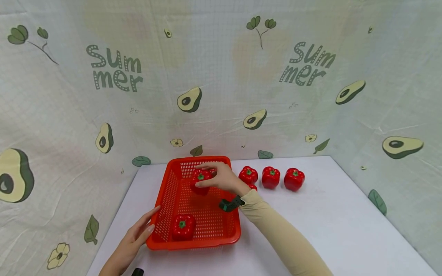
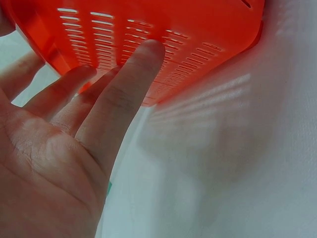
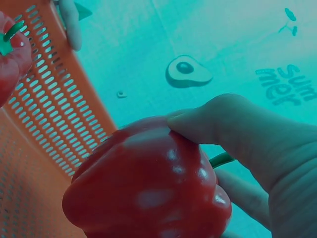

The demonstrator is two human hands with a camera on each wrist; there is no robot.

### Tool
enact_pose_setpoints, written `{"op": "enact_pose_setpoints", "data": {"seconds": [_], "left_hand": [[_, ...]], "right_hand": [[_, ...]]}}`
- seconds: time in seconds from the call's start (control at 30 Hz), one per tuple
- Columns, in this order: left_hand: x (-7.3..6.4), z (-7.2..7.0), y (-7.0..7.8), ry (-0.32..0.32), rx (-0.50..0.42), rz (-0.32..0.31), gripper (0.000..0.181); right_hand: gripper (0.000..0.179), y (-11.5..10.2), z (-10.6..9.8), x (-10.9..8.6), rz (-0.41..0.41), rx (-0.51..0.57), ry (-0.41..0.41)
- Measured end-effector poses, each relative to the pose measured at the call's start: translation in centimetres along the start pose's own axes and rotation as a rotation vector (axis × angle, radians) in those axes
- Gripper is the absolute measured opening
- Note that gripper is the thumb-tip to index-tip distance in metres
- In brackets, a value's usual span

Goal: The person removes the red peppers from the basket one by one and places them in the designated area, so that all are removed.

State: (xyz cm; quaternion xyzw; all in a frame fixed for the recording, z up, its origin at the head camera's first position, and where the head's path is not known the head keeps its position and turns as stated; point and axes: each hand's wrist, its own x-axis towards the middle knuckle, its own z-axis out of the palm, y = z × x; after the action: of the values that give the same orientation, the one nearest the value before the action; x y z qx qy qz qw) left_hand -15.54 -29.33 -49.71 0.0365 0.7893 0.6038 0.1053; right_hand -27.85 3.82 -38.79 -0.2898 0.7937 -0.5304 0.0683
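Observation:
My right hand (image 1: 223,178) grips a red bell pepper (image 1: 199,185) by its top and sides, over the far part of a red-orange plastic basket (image 1: 162,195). In the right wrist view the thumb lies on this held pepper (image 3: 148,183), beside its green stem. A second bell pepper (image 1: 183,227) sits inside the basket at the near left corner. My left hand (image 1: 132,234) is at the basket's left side; in the left wrist view its extended fingers (image 2: 126,82) touch the slotted outer wall (image 2: 183,49).
Right of the basket, several red bell peppers (image 1: 271,177) stand on the white table (image 1: 310,222), one partly hidden behind the right wrist. A cloth printed with avocados (image 1: 255,119) hangs behind and along the sides. A dark band (image 1: 231,203) is on the right wrist.

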Motion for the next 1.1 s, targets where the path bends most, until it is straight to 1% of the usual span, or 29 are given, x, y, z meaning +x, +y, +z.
{"op": "enact_pose_setpoints", "data": {"seconds": [0.17, 0.33, 0.43, 0.6, 0.9, 0.97, 1.1], "left_hand": [[-0.1, 0.0, 0.0, 0.0, -0.006, -0.004, 0.052], [0.0, 0.0, 0.0, -0.005, -0.009, -0.016, 0.052], [0.0, 0.0, 0.0, -0.004, -0.013, -0.027, 0.052], [0.0, -0.1, -0.1, -0.009, -0.017, -0.023, 0.051], [0.2, 0.0, 0.1, -0.007, -0.016, 0.023, 0.05], [0.2, 0.1, 0.1, -0.002, -0.018, 0.018, 0.051], [0.0, 0.1, 0.0, 0.013, -0.026, -0.018, 0.052]], "right_hand": [[0.057, -0.8, -0.9, -0.8, 0.023, -0.009, 0.019], [0.058, -0.8, -1.8, -1.8, 0.047, -0.064, 0.079], [0.057, -1.0, -2.2, -2.7, 0.076, -0.076, 0.106], [0.057, -1.4, -3.0, -3.9, 0.11, -0.059, 0.138], [0.055, -1.3, -4.9, -5.7, 0.115, -0.045, 0.213], [0.056, -1.1, -5.3, -6.0, 0.11, -0.038, 0.224], [0.059, -0.9, -6.0, -6.8, 0.114, -0.014, 0.241]]}}
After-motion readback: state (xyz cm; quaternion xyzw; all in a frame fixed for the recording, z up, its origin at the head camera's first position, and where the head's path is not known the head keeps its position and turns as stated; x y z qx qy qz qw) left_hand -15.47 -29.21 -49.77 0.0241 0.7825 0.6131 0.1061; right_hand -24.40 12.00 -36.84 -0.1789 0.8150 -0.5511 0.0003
